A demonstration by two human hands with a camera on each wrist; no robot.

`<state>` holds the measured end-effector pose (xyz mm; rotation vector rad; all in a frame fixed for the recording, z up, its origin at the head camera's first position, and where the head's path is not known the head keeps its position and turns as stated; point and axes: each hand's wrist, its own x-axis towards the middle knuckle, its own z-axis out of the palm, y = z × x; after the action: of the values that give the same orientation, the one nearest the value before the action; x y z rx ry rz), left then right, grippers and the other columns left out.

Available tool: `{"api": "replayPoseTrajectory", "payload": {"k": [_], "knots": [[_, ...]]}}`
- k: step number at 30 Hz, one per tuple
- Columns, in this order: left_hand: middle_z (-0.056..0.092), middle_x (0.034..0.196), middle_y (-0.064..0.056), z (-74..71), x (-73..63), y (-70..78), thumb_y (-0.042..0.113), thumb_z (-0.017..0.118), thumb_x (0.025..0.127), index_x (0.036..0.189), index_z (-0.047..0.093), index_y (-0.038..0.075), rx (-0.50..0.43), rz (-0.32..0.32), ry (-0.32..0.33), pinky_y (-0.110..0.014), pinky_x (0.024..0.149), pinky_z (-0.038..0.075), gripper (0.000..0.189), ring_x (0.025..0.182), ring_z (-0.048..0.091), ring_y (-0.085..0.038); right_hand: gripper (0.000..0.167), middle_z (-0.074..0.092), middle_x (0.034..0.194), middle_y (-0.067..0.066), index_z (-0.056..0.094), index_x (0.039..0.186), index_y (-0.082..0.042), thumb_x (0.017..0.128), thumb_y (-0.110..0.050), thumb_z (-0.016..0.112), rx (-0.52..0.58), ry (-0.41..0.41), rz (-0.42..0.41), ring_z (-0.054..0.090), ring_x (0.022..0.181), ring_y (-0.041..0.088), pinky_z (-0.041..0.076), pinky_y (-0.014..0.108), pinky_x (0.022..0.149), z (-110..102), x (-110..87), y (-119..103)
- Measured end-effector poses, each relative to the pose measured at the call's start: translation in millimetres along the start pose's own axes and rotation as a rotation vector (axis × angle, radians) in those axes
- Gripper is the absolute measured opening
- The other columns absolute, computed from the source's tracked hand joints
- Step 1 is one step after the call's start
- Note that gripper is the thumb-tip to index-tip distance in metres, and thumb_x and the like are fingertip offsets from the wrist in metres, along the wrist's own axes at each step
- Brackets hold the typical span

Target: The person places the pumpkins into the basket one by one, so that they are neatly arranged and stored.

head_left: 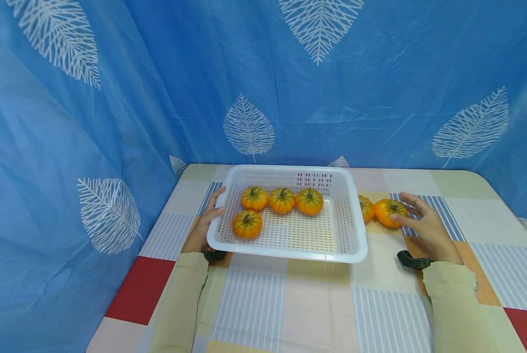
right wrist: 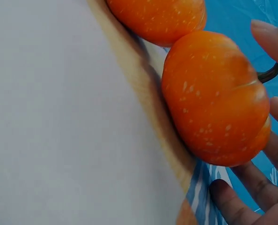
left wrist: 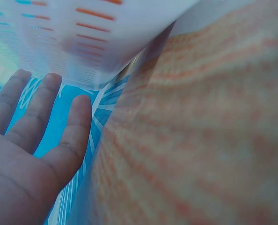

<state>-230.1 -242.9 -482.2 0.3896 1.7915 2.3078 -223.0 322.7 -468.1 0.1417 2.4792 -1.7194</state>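
Note:
A white plastic basket (head_left: 285,255) with slotted walls holds several small orange pumpkins (head_left: 282,200), three of them in a row along the back. My left hand (head_left: 206,223) is at the basket's left side, fingers extended; in the left wrist view the spread fingers (left wrist: 73,136) lie beside its slotted wall (left wrist: 90,42). To the right of the basket, two more pumpkins sit side by side on the table. My right hand (head_left: 426,225) reaches around the outer pumpkin (head_left: 390,213), thumb and fingers spread apart at its right side. The inner pumpkin (head_left: 366,209) is partly hidden by the basket's rim.
A patchwork-patterned cloth (head_left: 316,309) covers the table. Blue curtains (head_left: 356,113) with white leaf prints hang close behind the table and along its left. Dark straps (head_left: 415,261) circle both wrists below light sleeves.

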Motion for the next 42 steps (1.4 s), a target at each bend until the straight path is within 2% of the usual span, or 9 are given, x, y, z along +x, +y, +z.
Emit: {"api": "replayPoseTrajectory", "payload": {"k": [13, 18, 21, 25, 28, 31, 34, 38, 42], "knots": [[0.002, 0.178, -0.016, 0.4, 2.7, 2.5, 0.014, 0.040, 0.100, 0.159, 0.029, 0.036, -0.019, -0.001, -0.004, -0.071, 0.123, 0.016, 0.063, 0.149, 0.020, -0.043, 0.098, 0.001, 0.178, 0.029, 0.007, 0.173, -0.006, 0.105, -0.030, 0.073, -0.003, -0.052, 0.023, 0.009, 0.158, 0.058, 0.014, 0.074, 0.123, -3, 4.9, 10], [0.002, 0.178, -0.017, -0.7, 1.2, 2.2, 0.014, 0.040, 0.102, 0.158, 0.031, 0.037, -0.019, 0.009, -0.020, -0.064, 0.122, 0.023, 0.061, 0.149, 0.020, -0.041, 0.097, 0.005, 0.177, 0.030, 0.007, 0.173, -0.006, 0.106, -0.030, 0.072, -0.017, -0.085, 0.007, 0.017, 0.155, 0.055, 0.018, 0.065, 0.127, -4, 3.2, 14], [0.001, 0.179, -0.017, -1.0, -0.5, 1.9, 0.015, 0.039, 0.103, 0.158, 0.031, 0.038, -0.020, 0.012, -0.027, -0.061, 0.121, 0.026, 0.060, 0.150, 0.019, -0.041, 0.096, 0.009, 0.176, 0.031, 0.008, 0.173, -0.007, 0.106, -0.030, 0.072, -0.039, -0.090, -0.003, 0.023, 0.152, 0.052, 0.028, 0.051, 0.128, -4, 1.8, 15], [0.000, 0.179, -0.018, -1.7, -1.4, 1.3, 0.015, 0.040, 0.104, 0.159, 0.031, 0.038, -0.014, 0.016, -0.035, -0.060, 0.122, 0.026, 0.060, 0.152, 0.017, -0.043, 0.094, 0.015, 0.175, 0.032, 0.011, 0.173, -0.005, 0.106, -0.030, 0.072, -0.063, -0.082, -0.019, 0.029, 0.148, 0.049, 0.042, 0.023, 0.115, -4, 0.3, 17], [-0.001, 0.179, -0.017, -2.6, -1.4, 0.4, 0.016, 0.041, 0.104, 0.160, 0.029, 0.037, -0.004, 0.012, -0.035, -0.062, 0.122, 0.026, 0.062, 0.152, 0.017, -0.044, 0.094, 0.017, 0.174, 0.033, 0.013, 0.172, -0.005, 0.105, -0.028, 0.073, -0.051, -0.072, -0.025, 0.029, 0.148, 0.051, 0.046, 0.013, 0.098, -4, -0.6, 18], [0.000, 0.179, -0.016, -2.9, -0.9, -0.2, 0.016, 0.041, 0.103, 0.161, 0.029, 0.037, -0.001, 0.009, -0.031, -0.064, 0.122, 0.025, 0.063, 0.152, 0.017, -0.044, 0.092, 0.018, 0.173, 0.034, 0.015, 0.172, -0.005, 0.105, -0.026, 0.074, -0.023, -0.060, -0.027, 0.029, 0.147, 0.053, 0.049, 0.011, 0.088, -4, -1.3, 20], [0.000, 0.179, -0.016, -2.3, -0.1, -0.1, 0.016, 0.041, 0.102, 0.160, 0.030, 0.038, -0.006, 0.009, -0.027, -0.066, 0.122, 0.024, 0.063, 0.151, 0.018, -0.043, 0.091, 0.019, 0.172, 0.034, 0.017, 0.173, -0.006, 0.104, -0.025, 0.074, 0.000, -0.050, -0.026, 0.034, 0.143, 0.047, 0.051, 0.012, 0.084, -4, -1.7, 21], [0.000, 0.179, -0.016, -1.7, 0.5, -0.1, 0.016, 0.041, 0.102, 0.159, 0.031, 0.039, -0.013, 0.014, -0.028, -0.070, 0.123, 0.019, 0.062, 0.151, 0.017, -0.043, 0.090, 0.021, 0.172, 0.030, 0.019, 0.173, -0.011, 0.104, -0.027, 0.074, 0.008, -0.035, -0.013, 0.039, 0.138, 0.034, 0.052, 0.014, 0.086, -4, -1.9, 23], [0.000, 0.179, -0.016, -2.4, 1.2, -0.9, 0.016, 0.042, 0.102, 0.158, 0.032, 0.040, -0.015, 0.015, -0.027, -0.075, 0.122, 0.016, 0.062, 0.151, 0.017, -0.045, 0.090, 0.019, 0.176, 0.026, 0.017, 0.174, -0.013, 0.105, -0.029, 0.073, 0.016, -0.027, 0.006, 0.033, 0.149, 0.042, 0.049, 0.013, 0.093, -6, -2.2, 23]]}}
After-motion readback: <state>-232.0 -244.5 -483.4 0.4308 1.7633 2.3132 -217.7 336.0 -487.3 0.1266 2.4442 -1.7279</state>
